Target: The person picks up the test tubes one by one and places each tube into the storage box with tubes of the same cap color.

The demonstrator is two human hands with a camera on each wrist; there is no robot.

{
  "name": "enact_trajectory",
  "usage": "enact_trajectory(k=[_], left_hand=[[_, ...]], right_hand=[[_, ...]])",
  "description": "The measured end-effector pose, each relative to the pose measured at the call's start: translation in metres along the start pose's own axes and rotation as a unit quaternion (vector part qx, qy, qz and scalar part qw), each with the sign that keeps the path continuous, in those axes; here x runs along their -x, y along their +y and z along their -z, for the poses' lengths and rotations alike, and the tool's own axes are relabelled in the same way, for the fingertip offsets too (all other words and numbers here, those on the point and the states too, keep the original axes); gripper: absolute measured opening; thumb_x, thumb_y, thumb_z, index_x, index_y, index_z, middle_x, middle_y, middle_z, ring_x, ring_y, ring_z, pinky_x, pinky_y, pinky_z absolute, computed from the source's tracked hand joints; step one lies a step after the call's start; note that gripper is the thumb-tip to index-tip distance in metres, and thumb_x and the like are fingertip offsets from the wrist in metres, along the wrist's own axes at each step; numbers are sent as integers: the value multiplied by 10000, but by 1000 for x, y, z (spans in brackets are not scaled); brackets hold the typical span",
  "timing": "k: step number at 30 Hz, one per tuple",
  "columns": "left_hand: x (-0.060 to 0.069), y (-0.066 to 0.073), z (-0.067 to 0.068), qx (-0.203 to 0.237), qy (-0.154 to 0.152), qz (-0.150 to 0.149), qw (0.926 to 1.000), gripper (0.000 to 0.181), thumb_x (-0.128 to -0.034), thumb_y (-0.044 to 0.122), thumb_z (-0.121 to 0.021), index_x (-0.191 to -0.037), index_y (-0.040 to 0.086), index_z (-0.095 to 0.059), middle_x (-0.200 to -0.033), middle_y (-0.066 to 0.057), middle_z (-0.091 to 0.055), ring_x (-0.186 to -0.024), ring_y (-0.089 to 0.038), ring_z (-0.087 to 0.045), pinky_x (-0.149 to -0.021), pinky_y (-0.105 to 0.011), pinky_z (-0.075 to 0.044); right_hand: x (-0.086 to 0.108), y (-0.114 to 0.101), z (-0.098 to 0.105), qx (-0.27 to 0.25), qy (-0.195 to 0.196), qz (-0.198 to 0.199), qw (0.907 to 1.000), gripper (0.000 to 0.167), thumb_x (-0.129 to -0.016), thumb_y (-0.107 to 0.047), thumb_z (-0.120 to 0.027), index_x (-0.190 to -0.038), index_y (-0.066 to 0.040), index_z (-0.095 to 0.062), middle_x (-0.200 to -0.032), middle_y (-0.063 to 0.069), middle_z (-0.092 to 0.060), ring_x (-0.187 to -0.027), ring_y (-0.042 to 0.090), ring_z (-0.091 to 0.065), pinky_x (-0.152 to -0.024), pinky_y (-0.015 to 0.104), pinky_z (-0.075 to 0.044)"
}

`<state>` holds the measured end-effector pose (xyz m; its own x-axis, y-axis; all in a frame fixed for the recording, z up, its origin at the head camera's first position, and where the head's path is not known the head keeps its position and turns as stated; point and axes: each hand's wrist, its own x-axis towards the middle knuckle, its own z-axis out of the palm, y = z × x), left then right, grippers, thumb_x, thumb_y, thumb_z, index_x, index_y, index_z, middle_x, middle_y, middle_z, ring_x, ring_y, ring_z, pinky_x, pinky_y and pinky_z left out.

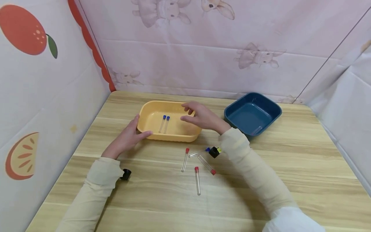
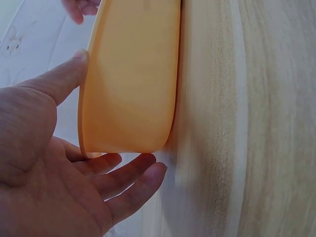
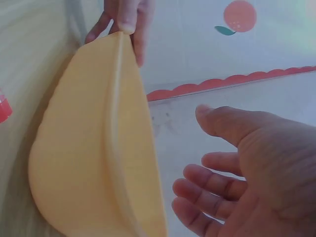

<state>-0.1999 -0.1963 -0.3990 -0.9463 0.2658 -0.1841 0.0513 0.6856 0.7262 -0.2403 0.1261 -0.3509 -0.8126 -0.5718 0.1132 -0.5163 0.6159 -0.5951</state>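
Observation:
A yellow plastic tray (image 1: 188,138) stands toward the back left of the table. My left hand (image 1: 127,137) holds its front left corner, thumb on the front rim and fingers at the left end, as the left wrist view also shows. Above the tray's right end hovers my right hand (image 1: 201,116), fingers loosely bent and apart, with nothing in them. In the right wrist view this hand (image 3: 247,168) is clear of the tray wall (image 3: 79,143). Two small blue-capped test tubes (image 1: 166,124) lie side by side inside the tray.
Three red-capped test tubes (image 1: 197,182) lie loose in front of the tray. A short clear tube (image 1: 193,155) is among them, its end unclear. At the back right stands a dark blue tray (image 1: 249,116). Printed cloth walls (image 1: 185,64) border the table.

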Motion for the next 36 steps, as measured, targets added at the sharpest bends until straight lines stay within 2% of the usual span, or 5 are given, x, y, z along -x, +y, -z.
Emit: enact_trajectory(k=[11, 21, 29, 36], left_hand=[[3, 3, 1, -37, -36, 37, 10000, 1071, -1016, 443, -655, -1621, -17, 101, -1698, -256, 22, -1558, -418, -49, -1236, -591, -113], [3, 6, 3, -28, -41, -23, 10000, 1070, -1017, 433, -657, -1619, -21, 103, -1698, -255, 19, -1560, -410, -49, -1239, -582, -112], [3, 7, 4, -36, -23, -15, 10000, 1074, -1014, 441, -659, -1622, -16, 99, -1702, -243, 20, -1561, -407, -51, -1241, -580, -110], [3, 8, 4, 1, -54, -3, 10000, 1076, -1014, 436, -661, -1623, -9, 105, -1701, -246, 19, -1560, -409, -55, -1239, -583, -114]], right_hand=[[30, -6, 19, -160, 187, 170, 9996, 568, -1005, -225, -707, -1481, 22, -518, -1273, 165, -621, -1108, 293, -586, -881, 429, -540], [55, 0, 30, -101, 484, 238, 9985, 524, -986, -207, -732, -1432, 20, -576, -1232, 158, -660, -1063, 285, -606, -874, 496, -561], [77, 8, 37, -55, 718, 109, 9973, 483, -983, -232, -741, -1407, -36, -619, -1226, 122, -665, -1051, 267, -619, -849, 468, -577], [97, 14, 37, -43, 759, 26, 9971, 459, -988, -215, -733, -1394, -30, -625, -1205, 100, -665, -932, 204, -625, -787, 394, -565]])
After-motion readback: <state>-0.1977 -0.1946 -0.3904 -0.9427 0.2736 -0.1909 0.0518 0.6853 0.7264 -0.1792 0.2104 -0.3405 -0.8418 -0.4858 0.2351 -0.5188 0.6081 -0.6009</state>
